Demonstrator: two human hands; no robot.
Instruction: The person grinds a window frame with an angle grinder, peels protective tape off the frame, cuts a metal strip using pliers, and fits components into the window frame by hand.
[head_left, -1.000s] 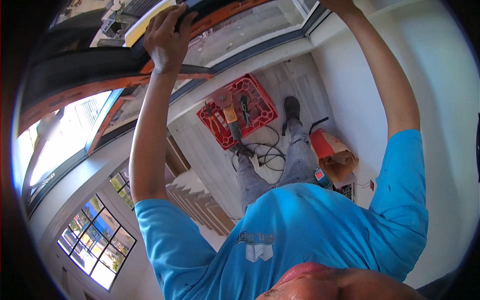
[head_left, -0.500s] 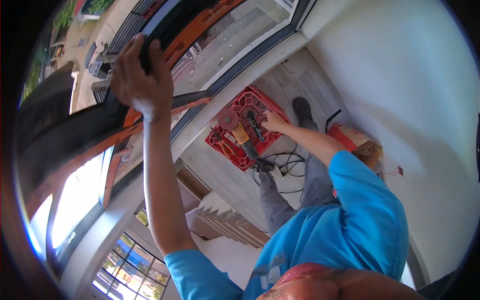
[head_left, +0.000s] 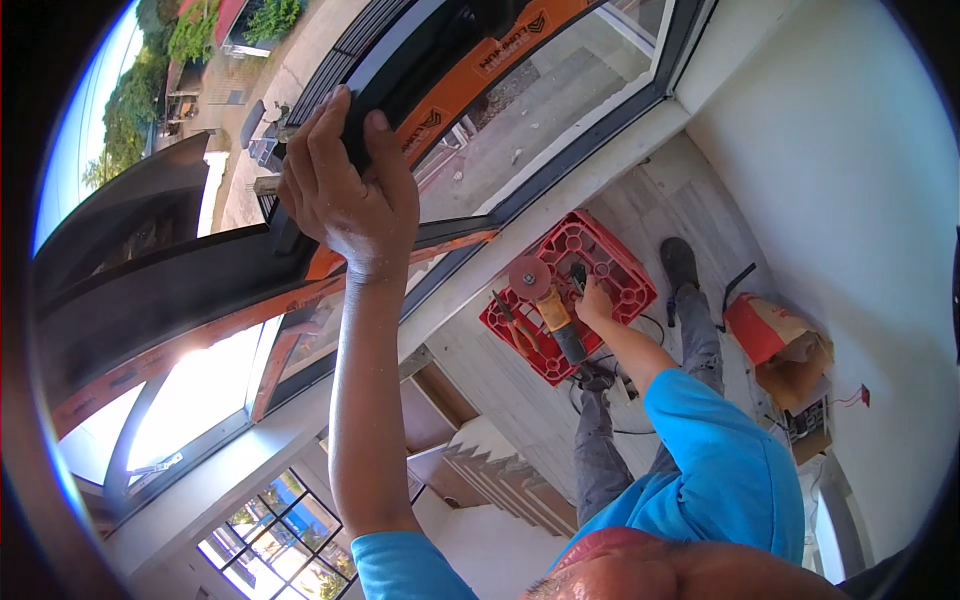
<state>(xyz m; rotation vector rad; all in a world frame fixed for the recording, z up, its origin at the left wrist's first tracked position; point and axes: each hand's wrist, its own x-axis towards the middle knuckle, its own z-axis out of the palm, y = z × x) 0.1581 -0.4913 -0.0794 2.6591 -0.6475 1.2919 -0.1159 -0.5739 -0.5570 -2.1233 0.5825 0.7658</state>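
Note:
At upper left, my left hand (head_left: 355,190) is raised with its fingers wrapped over the edge of a black window frame (head_left: 395,95) that carries an orange protective strip (head_left: 455,95). Low on the floor side stands an upturned red plastic crate (head_left: 625,275). On it, my right hand (head_left: 595,300) is closed around a black hand tool (head_left: 578,273), most of which the fingers hide. Just left of that hand lies an angle grinder (head_left: 556,318), yellow and black with a reddish disc. Pliers (head_left: 520,332) with orange handles lie at the crate's left side.
Black cable (head_left: 645,325) runs on the floor beside my feet. A torn red and brown paper bag (head_left: 775,345) stands against the white wall (head_left: 860,200) at right. Stairs (head_left: 505,480) descend below the window side. A paved outdoor area shows through the glass.
My right hand has moved onto the black hand tool and closed around it. My left hand keeps its hold on the frame. The whole view has shifted, putting the crate further right and lower.

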